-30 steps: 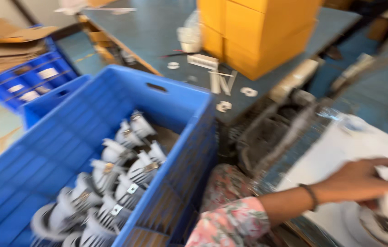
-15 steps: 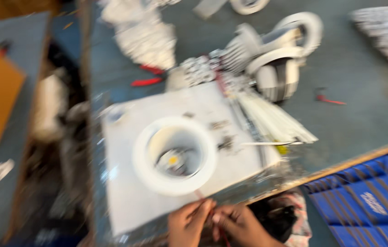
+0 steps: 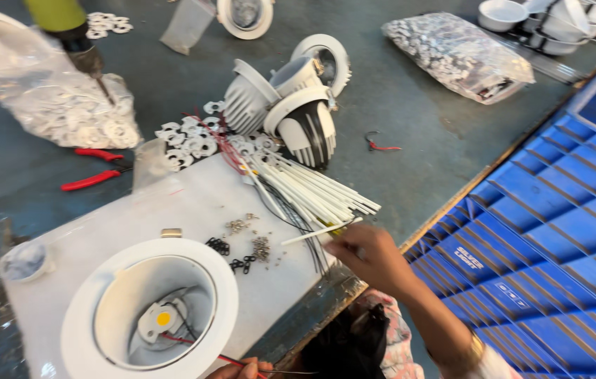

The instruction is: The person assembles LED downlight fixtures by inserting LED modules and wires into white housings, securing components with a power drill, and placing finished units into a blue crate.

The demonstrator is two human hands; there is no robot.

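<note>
A white round lamp housing (image 3: 84, 319) lies open side up on a white foam board (image 3: 171, 203), with a yellow LED chip (image 3: 163, 319) inside. My left hand (image 3: 240, 368) shows only its fingertips at the bottom edge, pinching a red wire (image 3: 207, 351) that runs out of the housing. My right hand (image 3: 369, 258) pinches one white sleeved wire (image 3: 318, 232) at the near end of a bundle of white wires (image 3: 312, 191). Small black rings and screws (image 3: 242, 247) lie between the housing and the bundle.
Several finned lamp bodies (image 3: 291, 102) stand behind the board. Red-handled pliers (image 3: 93, 168), a bag of white washers (image 3: 66, 112) and a hanging electric screwdriver (image 3: 77, 38) are at left. Another parts bag (image 3: 459, 52) lies far right. A blue crate (image 3: 558, 224) sits beside the table's right edge.
The view swung from the blue crate of lamp bodies to the table. My hands were together at the board's near edge; now my right hand is out at the wire bundle, holding one white wire.
</note>
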